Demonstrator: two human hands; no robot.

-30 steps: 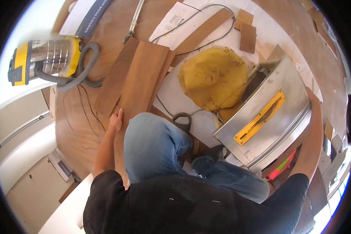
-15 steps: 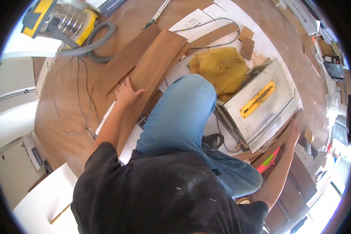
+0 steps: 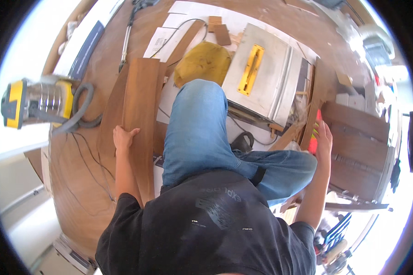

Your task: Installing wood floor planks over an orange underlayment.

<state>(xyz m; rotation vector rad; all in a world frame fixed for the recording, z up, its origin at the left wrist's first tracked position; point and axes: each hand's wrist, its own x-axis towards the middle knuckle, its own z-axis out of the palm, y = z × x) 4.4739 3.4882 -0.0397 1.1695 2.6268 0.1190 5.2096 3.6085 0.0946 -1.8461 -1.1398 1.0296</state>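
Observation:
My left hand (image 3: 125,138) grips the left edge of a long brown floorboard (image 3: 141,98), its thumb laid across the top face. This board overlaps another brown board (image 3: 111,112) on its left. Beyond my right knee, my right hand (image 3: 324,139) has its fingers curled at a bright red object with yellow-green markings (image 3: 313,145). The fingers partly cover that object, and its kind cannot be made out. A narrow brown strip (image 3: 310,103) runs just beyond it. Ahead of my knees stands a table saw (image 3: 273,73) with a yellow insert around its slot.
A yellow cloth bag (image 3: 202,63) slumps against the saw. At the left stands a yellow-and-grey shop vacuum (image 3: 36,104) with a coiled hose (image 3: 89,98); thin cords lie nearby. Offcuts (image 3: 222,34) lie beyond the saw, and brown boards (image 3: 358,151) are stacked at the right.
My view has turned to the right. My right hand has come back from beside the saw to the red object. My left hand now clasps the floorboard's edge instead of resting spread on it.

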